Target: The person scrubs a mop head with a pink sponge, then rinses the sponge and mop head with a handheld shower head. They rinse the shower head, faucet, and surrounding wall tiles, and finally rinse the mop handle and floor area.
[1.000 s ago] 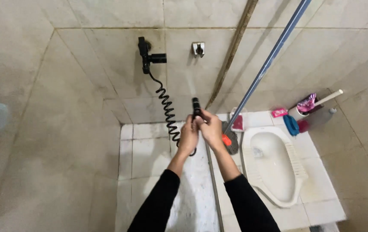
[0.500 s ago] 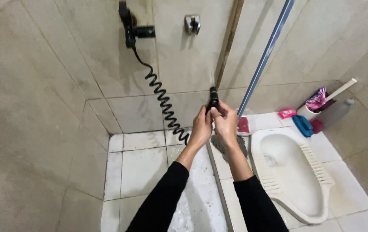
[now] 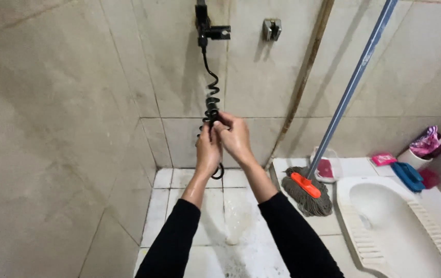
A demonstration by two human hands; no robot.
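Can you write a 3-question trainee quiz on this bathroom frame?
1. True or false: both hands grip the black sprayer.
2. What leans on the wall right of the hands? A) mop B) ladder C) bucket
3. The coiled hose runs up to a black ____ on the wall.

Key:
1. True: left hand and right hand close on the sprayer.
2. A, the mop.
3. Valve; coiled hose.
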